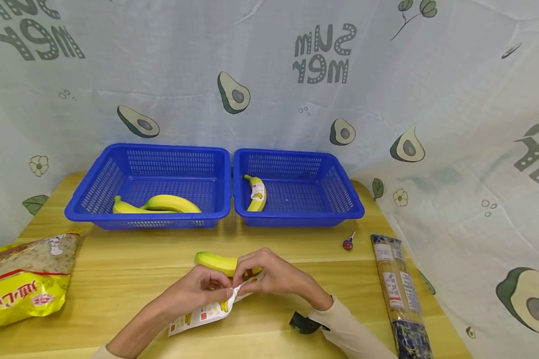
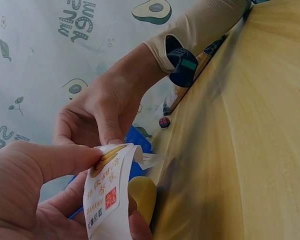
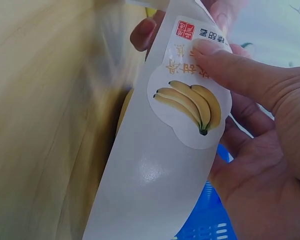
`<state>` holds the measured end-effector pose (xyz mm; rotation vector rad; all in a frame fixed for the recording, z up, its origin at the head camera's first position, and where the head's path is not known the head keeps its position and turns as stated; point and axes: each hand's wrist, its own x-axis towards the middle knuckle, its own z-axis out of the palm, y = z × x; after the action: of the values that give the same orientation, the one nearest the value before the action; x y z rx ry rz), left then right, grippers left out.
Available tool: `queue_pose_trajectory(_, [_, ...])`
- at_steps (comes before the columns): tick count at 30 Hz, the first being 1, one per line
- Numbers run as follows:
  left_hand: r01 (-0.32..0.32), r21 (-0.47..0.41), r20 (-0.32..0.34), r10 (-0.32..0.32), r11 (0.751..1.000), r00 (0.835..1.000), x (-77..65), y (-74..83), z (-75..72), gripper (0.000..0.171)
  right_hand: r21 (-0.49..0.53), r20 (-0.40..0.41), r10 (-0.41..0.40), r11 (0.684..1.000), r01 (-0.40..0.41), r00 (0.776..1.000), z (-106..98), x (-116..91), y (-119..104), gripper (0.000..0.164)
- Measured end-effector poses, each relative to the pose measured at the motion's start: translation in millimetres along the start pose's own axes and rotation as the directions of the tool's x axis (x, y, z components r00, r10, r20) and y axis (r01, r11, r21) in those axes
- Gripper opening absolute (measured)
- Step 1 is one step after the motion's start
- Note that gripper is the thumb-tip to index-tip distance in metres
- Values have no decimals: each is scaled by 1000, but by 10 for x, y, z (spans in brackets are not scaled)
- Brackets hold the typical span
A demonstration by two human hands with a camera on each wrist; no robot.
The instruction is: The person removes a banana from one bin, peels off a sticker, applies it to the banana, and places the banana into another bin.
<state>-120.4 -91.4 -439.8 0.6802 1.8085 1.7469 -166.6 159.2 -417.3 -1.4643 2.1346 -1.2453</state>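
A white strip of banana stickers runs between both hands in the head view, its free end trailing toward the lower left. My left hand pinches the strip, thumb on its printed face beside a sticker with a banana picture. Opposite it, my right hand pinches the strip's upper end. In the right wrist view its thumb presses on the lettering of a sticker, and the strip's glossy bare backing shows below. A yellow banana lies on the table just behind the hands, partly hidden by the right fingers.
Two blue baskets stand at the back: the left basket holds bananas, the right basket a banana bearing a sticker. A yellow food bag lies at left. On the right are a lollipop and a long noodle pack.
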Motion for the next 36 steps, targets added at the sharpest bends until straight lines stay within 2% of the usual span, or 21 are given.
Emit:
queue_pose_trajectory(14, [28, 160, -71, -17, 987, 997, 20, -5, -6, 15, -21, 55, 26, 999, -25, 998, -59, -15, 27, 15])
queue_pose_trajectory(21, [27, 188, -82, -12, 982, 997, 28, -19, -10, 13, -5, 47, 45, 999, -45, 998, -94, -37, 65, 9])
queue_pose_trajectory(26, [16, 221, -88, 4, 975, 996, 38, -53, 0, 12, -6, 57, 38, 999, -38, 998, -110, -50, 82, 7])
queue_pose_trajectory(30, [-8, 271, -92, 34, 962, 995, 46, -90, 21, 11, 49, 54, 53, 997, -56, 997, -113, -58, 72, 8])
queue_pose_trajectory(36, [-28, 327, -90, 60, 945, 994, 65, -171, 64, 11, 61, 59, 20, 998, -23, 998, -131, -56, 84, 6])
